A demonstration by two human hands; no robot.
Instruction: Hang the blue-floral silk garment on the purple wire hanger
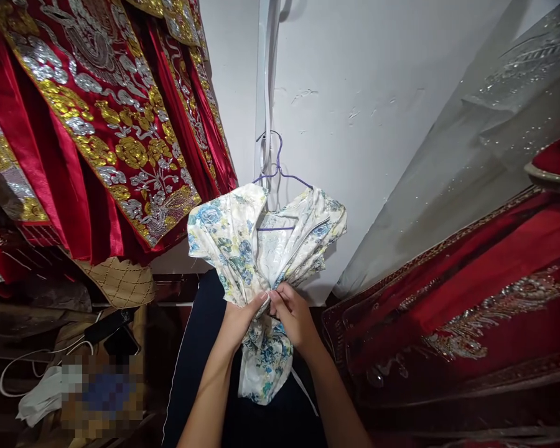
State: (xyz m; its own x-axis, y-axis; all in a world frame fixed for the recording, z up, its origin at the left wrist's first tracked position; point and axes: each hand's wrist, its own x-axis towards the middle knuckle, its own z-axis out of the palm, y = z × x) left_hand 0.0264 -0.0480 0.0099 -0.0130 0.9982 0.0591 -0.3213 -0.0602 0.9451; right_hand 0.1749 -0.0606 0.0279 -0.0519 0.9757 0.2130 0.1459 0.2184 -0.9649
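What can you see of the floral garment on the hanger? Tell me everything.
The floral garment is white with blue, yellow and greenish flowers, in what looks like thin, soft cloth. It has short sleeves and a V-shaped open neck. It hangs wrinkled on a purple hanger before a white wall. The left hand and right hand pinch its front at the middle; below them, its lower part shows against dark clothing.

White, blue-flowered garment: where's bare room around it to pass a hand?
Free: white wall right of the purple wire hanger, up to sheer sparkly white fabric. Crowded: left, red sequined fabric beside the garment; its middle, pinched by left hand and right hand.
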